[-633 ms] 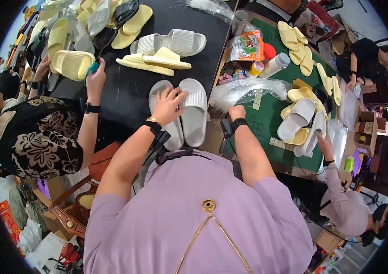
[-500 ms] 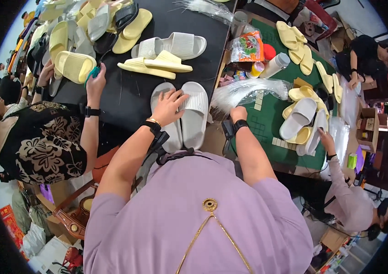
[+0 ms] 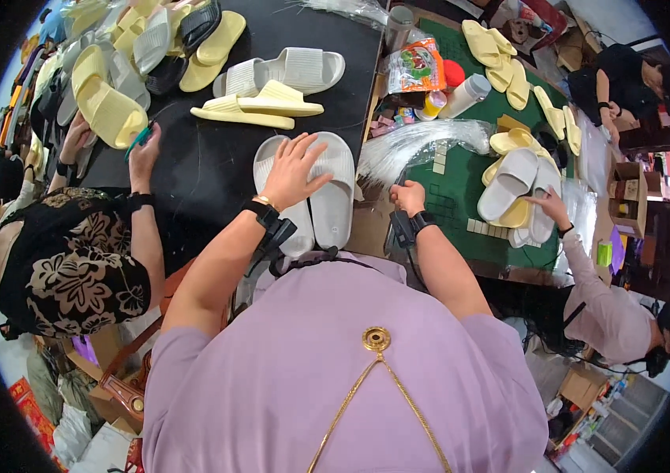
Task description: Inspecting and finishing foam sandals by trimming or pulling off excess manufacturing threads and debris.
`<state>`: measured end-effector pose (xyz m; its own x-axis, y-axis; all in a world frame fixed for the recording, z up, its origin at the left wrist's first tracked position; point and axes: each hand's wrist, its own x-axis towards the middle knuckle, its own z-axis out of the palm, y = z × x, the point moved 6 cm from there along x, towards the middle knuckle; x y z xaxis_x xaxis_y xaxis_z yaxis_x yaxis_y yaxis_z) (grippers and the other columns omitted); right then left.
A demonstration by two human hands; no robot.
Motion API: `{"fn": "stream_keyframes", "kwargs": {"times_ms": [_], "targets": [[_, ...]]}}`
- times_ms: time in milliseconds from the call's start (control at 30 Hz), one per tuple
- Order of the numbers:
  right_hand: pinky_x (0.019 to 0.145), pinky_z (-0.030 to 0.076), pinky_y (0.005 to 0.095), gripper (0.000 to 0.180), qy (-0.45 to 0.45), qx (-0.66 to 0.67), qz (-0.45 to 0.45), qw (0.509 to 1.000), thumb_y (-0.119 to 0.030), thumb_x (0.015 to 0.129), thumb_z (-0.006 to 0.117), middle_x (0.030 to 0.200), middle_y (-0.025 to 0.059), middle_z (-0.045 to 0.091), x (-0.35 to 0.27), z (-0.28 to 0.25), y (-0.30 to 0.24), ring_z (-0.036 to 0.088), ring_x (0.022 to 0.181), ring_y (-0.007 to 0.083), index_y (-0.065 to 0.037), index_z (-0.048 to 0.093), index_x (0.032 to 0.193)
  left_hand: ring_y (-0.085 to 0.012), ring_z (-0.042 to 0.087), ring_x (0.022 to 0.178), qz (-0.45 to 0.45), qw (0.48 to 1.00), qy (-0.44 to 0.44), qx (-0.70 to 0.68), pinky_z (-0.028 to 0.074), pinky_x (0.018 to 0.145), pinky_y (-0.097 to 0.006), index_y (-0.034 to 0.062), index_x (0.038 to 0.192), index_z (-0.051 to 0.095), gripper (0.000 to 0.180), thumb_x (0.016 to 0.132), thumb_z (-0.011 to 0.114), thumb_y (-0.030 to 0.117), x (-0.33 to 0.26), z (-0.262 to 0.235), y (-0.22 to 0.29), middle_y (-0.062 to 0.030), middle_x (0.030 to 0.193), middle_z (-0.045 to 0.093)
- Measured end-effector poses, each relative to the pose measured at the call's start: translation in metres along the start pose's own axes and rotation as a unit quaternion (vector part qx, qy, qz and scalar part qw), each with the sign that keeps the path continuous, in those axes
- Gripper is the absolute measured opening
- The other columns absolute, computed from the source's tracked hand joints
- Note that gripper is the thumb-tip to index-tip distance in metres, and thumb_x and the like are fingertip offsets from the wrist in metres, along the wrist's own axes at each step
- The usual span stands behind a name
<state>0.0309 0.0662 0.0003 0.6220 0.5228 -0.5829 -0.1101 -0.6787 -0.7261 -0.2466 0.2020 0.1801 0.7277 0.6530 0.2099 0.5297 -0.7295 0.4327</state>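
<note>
A pair of light grey slide sandals (image 3: 333, 206) lies side by side on the black table edge in front of me, toes pointing away. My left hand (image 3: 295, 172) is over their straps, fingers stretched and spread, gripping nothing. Whether its palm presses on the sandals I cannot tell. To the right, my right hand (image 3: 408, 199) is closed in a fist beside a fanned bundle of clear plastic strands (image 3: 390, 162). A thin dark tip seems to show above the fist; what it holds is not clear.
Yellow slides (image 3: 260, 107) and a grey pair (image 3: 303, 71) lie beyond on the black table (image 3: 185, 146). At left a co-worker holds a yellow slide (image 3: 102, 102) and a green-handled tool (image 3: 140, 140). Another person's hand (image 3: 553, 206) touches grey slides (image 3: 508, 185) on the green table.
My left hand has shifted, its fingers now more spread over the straps. My right fist has turned slightly. The co-worker at left has tilted the yellow slide upright.
</note>
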Motion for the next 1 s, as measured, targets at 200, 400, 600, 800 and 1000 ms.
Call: {"fn": "stream_keyframes", "kwargs": {"times_ms": [200, 400, 600, 800, 1000], "targets": [[0.042, 0.040, 0.0274, 0.010, -0.114, 0.086, 0.102, 0.984, -0.008, 0.077, 0.070, 0.062, 0.0049, 0.062, -0.030, 0.023, -0.010, 0.054, 0.047, 0.0130, 0.001, 0.068, 0.075, -0.0320, 0.057, 0.102, 0.044, 0.984, 0.128, -0.120, 0.047, 0.088, -0.041, 0.0049, 0.113, 0.060, 0.032, 0.081, 0.063, 0.007, 0.024, -0.015, 0.046, -0.0113, 0.107, 0.060], [0.045, 0.042, 0.0233, 0.006, -0.214, 0.088, 0.113, 0.966, -0.009, 0.083, 0.066, 0.070, 0.0029, 0.065, -0.090, 0.028, -0.044, 0.058, 0.053, 0.0092, -0.003, 0.067, 0.081, -0.0337, 0.063, 0.092, 0.019, 0.971, -0.107, -0.214, 0.051, 0.080, -0.043, 0.0056, 0.107, 0.065, 0.026, 0.082, 0.061, 0.011, 0.016, 0.010, 0.059, -0.0141, 0.100, 0.063], [0.053, 0.045, 0.0219, 0.006, -0.263, 0.069, 0.117, 0.955, -0.008, 0.085, 0.067, 0.079, 0.0049, 0.068, -0.118, 0.015, -0.058, 0.062, 0.063, 0.0097, -0.004, 0.064, 0.087, -0.0345, 0.065, 0.085, -0.021, 0.909, -0.347, -0.228, 0.051, 0.077, -0.041, 0.0031, 0.101, 0.069, 0.024, 0.084, 0.062, 0.019, -0.046, 0.019, 0.059, -0.0192, 0.089, 0.068], [0.057, 0.043, 0.0205, 0.011, -0.332, -0.022, 0.084, 0.939, -0.011, 0.082, 0.070, 0.079, 0.0033, 0.068, -0.141, 0.015, -0.089, 0.063, 0.069, 0.0091, -0.003, 0.065, 0.086, -0.0337, 0.066, 0.085, -0.032, 0.848, -0.462, -0.258, 0.052, 0.076, -0.040, 0.0031, 0.106, 0.069, 0.027, 0.087, 0.061, 0.021, -0.076, 0.030, 0.056, -0.0186, 0.091, 0.068], [0.061, 0.042, 0.0201, 0.008, -0.384, -0.005, 0.042, 0.922, -0.010, 0.080, 0.068, 0.081, 0.0029, 0.069, -0.154, 0.014, -0.098, 0.060, 0.070, 0.0075, -0.004, 0.066, 0.085, -0.0331, 0.066, 0.082, -0.008, 0.959, -0.080, -0.272, 0.053, 0.074, -0.039, 0.0074, 0.114, 0.065, 0.032, 0.082, 0.061, 0.010, -0.004, 0.012, 0.084, -0.0155, 0.085, 0.066]]}}
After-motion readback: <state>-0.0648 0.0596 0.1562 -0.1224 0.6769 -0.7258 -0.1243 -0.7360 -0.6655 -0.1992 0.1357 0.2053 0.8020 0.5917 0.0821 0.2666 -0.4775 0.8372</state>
